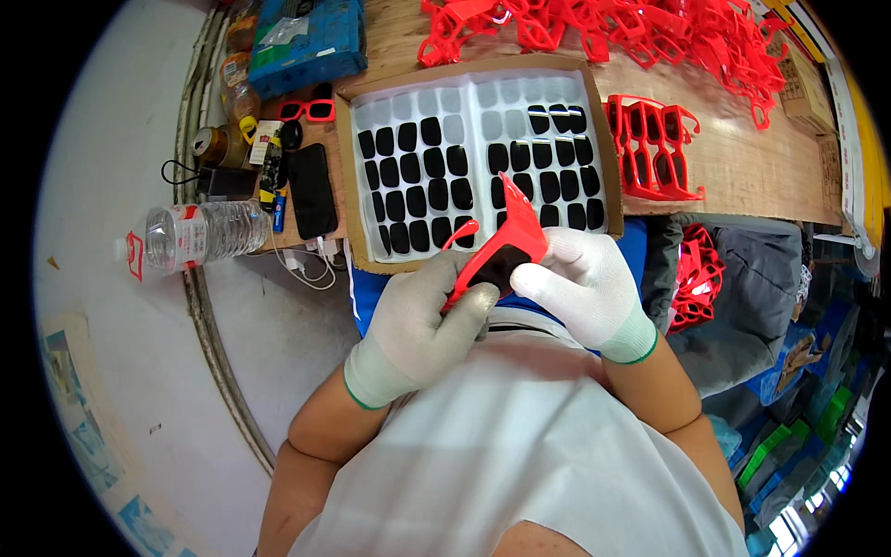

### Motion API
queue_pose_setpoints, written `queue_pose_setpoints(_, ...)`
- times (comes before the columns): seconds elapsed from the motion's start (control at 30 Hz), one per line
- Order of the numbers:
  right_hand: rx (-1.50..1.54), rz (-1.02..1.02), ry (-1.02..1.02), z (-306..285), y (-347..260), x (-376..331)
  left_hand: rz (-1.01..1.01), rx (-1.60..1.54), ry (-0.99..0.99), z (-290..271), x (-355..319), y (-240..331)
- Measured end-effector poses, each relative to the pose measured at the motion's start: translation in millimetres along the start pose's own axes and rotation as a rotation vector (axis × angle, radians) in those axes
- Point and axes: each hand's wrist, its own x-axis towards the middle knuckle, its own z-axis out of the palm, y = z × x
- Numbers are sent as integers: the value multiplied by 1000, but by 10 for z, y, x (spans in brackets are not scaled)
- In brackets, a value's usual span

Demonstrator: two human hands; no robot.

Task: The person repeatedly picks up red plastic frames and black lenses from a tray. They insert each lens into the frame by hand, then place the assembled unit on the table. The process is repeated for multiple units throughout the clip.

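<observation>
While both of your gloved hands meet just above your lap, you hold a red sunglasses frame (501,243) between them, close to your white shirt (520,436). Your left hand (422,320) is curled shut around the lower end of the frame, thumb pressed up against its side. Your right hand (580,283) pinches the frame from the other side, fingers (538,278) closed on the dark lens area at its middle. The frame tilts, one pointed corner rising toward the tray and a thin red arm curving off to the left.

Just beyond your hands lies a white lens tray (473,102) set inside a shallow cardboard box (345,176); many of its pockets hold dark lenses (432,167), while the top rows look mostly bare. To the right of the box stands a stack of red frames (654,153) on the wooden table (742,167), and a loose heap of red frames (650,28) spreads along the far edge. Left of the box sit a black phone (312,190), a finished pair of red sunglasses (306,110), a blue box (306,42) and a clear water bottle (200,234) lying on its side.
</observation>
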Motion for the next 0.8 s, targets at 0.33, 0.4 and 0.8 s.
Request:
queue_pose_setpoints(0.33, 63, 28, -52, -41, -47, -4, -146, -157, 1, 19, -15, 59)
queue_pose_setpoints(0.4, 56, 26, -89, -65, -30, 2, -140, -211, -59, -48, -27, -11)
queue_pose_setpoints(0.8, -268, -91, 77, 32, 51, 57, 25, -83, 128, 92, -16, -49)
